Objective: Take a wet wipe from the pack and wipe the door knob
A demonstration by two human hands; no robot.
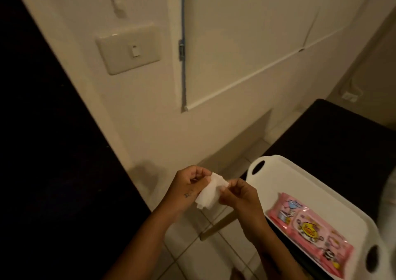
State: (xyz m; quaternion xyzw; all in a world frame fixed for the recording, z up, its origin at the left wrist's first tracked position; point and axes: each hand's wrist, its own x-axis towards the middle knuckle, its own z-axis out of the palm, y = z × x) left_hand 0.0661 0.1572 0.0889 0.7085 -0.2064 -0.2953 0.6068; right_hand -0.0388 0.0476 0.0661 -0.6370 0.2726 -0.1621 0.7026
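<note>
Below the light switch [128, 48], the left hand [185, 186] curls its fingers round one edge of the crumpled white wet wipe [209, 197]; the right hand [241, 196] pinches the opposite edge. Further right, the pink wipe pack [308, 226] lies flat in a white handled tray [278, 172].

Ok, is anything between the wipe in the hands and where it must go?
Nothing visible. Left hand and right hand pinch the wet wipe in open air before the wall; no door knob is in view, so the full path cannot be judged.
</note>
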